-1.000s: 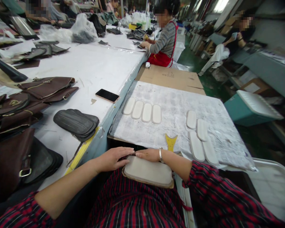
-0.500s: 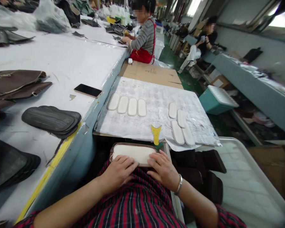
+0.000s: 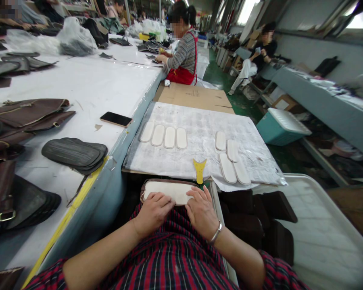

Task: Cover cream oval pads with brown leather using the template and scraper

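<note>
At my lap lies a brown-edged oblong piece (image 3: 166, 188) with a white panel set into its upper face. My left hand (image 3: 155, 211) has its fingers bent over the near edge, pressing on the white face, and its thumb is hidden. On the right end, my right hand (image 3: 202, 207) holds the same piece, fingertips on the white face. A yellow fork-ended tool (image 3: 199, 170) rests at the board's near edge, just beyond the hands. White oblong pads (image 3: 170, 137) stand in a row on the paper-covered board (image 3: 199, 121), and more white pads (image 3: 228, 167) lie overlapping at right.
On the left table are a phone (image 3: 116, 119), a stack of dark oblong pieces (image 3: 74, 154) and brown leather bags (image 3: 30, 114). Dark brown blocks (image 3: 278, 237) sit in a white tub (image 3: 320, 225) to my right. A co-worker (image 3: 183, 52) in a red apron sits ahead.
The view has shifted slightly left. The piece tilts so its face looks narrower, and my right hand's fingers have moved a little inward along it.
</note>
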